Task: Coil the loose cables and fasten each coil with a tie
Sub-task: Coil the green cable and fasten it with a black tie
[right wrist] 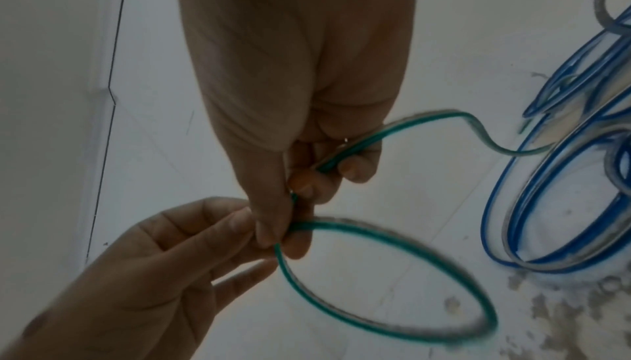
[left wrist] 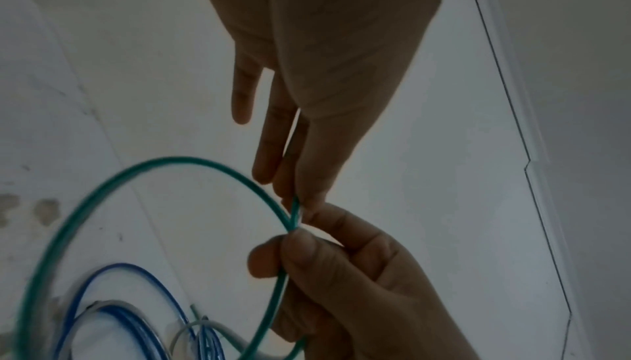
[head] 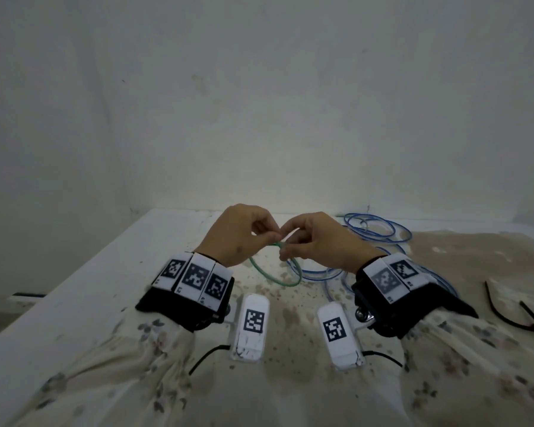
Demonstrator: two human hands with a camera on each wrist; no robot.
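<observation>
A thin green cable [head: 259, 269] [left wrist: 191, 159] [right wrist: 345, 224] is bent into one loop that hangs over the white table [head: 136, 248]. Both hands meet above the table's middle, at the spot where the loop crosses itself. My left hand [head: 275, 235] [left wrist: 298, 201] [right wrist: 246, 220] pinches the cable's short end between thumb and fingertip. My right hand [head: 285, 241] [left wrist: 293, 233] [right wrist: 283, 236] pinches the crossing, and its curled lower fingers hold the tail that runs off to the right. No tie is on the loop.
A pile of loose blue and grey cables [head: 383, 234] [left wrist: 112, 266] [right wrist: 498, 231] lies on the table behind and right of my hands. Two black ties [head: 500, 315] lie at the right edge. The table's right part is stained brown. A white wall stands behind.
</observation>
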